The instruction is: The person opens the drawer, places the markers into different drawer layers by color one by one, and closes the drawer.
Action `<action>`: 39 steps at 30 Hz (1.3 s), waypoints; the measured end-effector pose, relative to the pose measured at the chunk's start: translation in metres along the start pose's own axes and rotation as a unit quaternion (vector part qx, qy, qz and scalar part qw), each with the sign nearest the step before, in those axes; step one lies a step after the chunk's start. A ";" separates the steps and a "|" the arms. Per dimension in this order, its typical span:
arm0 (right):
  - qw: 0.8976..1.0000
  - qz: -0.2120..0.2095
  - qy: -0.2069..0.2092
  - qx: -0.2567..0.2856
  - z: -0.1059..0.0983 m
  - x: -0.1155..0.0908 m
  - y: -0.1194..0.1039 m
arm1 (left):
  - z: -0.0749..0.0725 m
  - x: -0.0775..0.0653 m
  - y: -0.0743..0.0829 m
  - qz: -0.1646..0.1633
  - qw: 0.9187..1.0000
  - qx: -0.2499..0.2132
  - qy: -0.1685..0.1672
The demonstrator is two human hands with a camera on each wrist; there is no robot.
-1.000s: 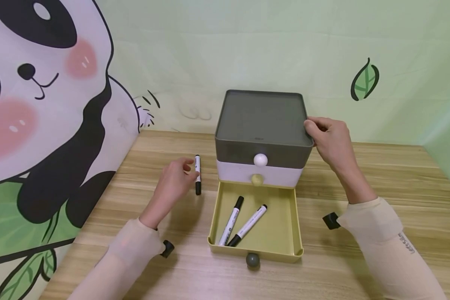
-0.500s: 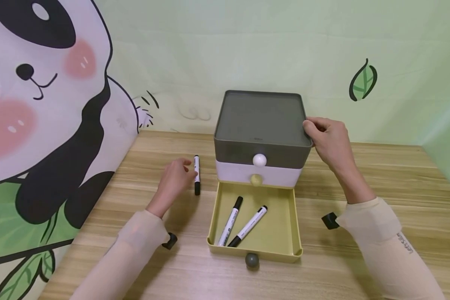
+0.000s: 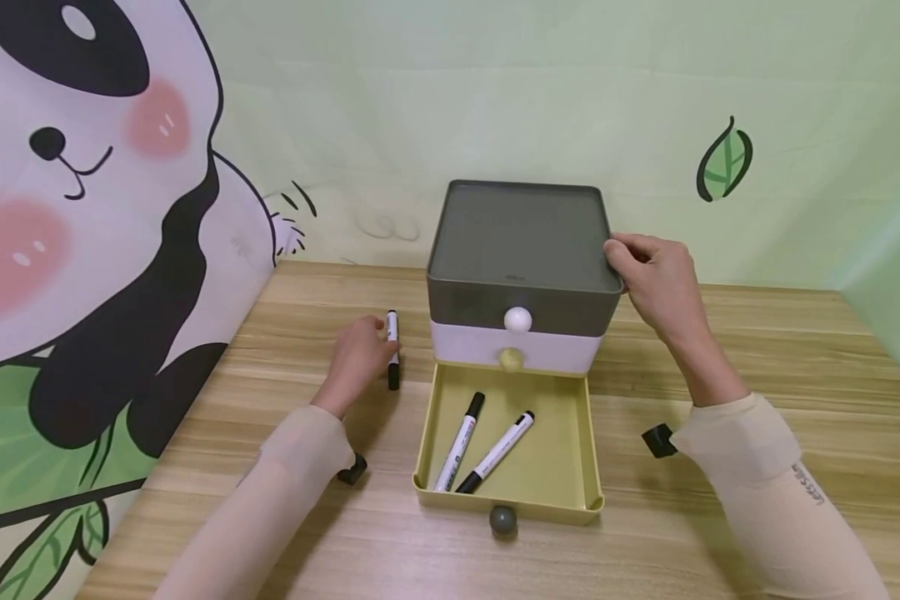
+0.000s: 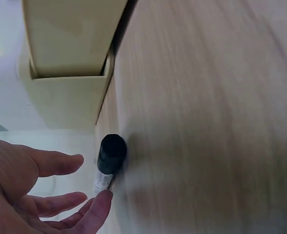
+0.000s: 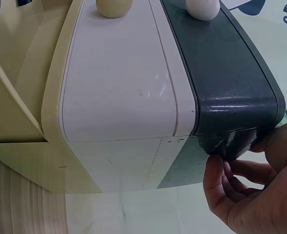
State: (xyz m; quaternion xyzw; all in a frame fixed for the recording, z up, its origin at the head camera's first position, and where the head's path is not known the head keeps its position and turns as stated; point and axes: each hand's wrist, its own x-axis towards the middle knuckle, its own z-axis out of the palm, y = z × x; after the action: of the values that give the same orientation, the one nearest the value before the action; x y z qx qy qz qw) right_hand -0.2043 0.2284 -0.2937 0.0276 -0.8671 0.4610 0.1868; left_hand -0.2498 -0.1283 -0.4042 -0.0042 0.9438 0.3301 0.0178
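My left hand is beside a white marker with a black cap lying on the table. In the left wrist view its thumb and fingers are spread apart, the fingertips close to the marker; whether they touch it I cannot tell. My right hand holds the top right edge of a small stacked drawer box, thumb on the rim and fingers curled against its side. The bottom yellow drawer is pulled out, with two markers, one beside another, inside.
The grey top drawer with a white knob and the white middle drawer with a yellow knob are closed. A dark grey knob sticks out in front of the yellow drawer. Behind the wooden table hangs a panda-printed backdrop.
My left hand has shifted slightly right and its wrist has come forward, bringing the fingers nearer the marker. The right hand, drawer box and markers stay put; the head view drifts slightly.
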 end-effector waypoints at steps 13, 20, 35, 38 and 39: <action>1.000 -0.002 0.003 -0.001 0.000 0.000 -0.001 | 0.012 0.007 0.003 0.025 0.998 0.047 0.015; 1.000 0.001 0.000 -0.001 0.000 0.000 -0.001 | 0.012 0.006 0.003 0.014 0.998 0.061 0.001; 1.000 -0.001 0.001 0.002 0.000 -0.001 0.000 | 0.010 0.007 0.001 0.023 0.998 0.058 0.000; 1.000 -0.003 0.002 0.002 0.000 -0.001 0.000 | 0.008 0.006 0.000 0.016 0.999 0.046 -0.007; 1.000 -0.004 0.002 0.001 0.000 0.000 0.000 | 0.007 0.006 -0.001 0.012 0.999 0.042 -0.012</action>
State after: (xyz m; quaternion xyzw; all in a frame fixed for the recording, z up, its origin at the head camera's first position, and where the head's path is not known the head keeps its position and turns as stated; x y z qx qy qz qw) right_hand -0.2039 0.2279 -0.2939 0.0303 -0.8661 0.4614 0.1902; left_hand -0.2554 -0.1246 -0.4101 0.0117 0.9564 0.2908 0.0251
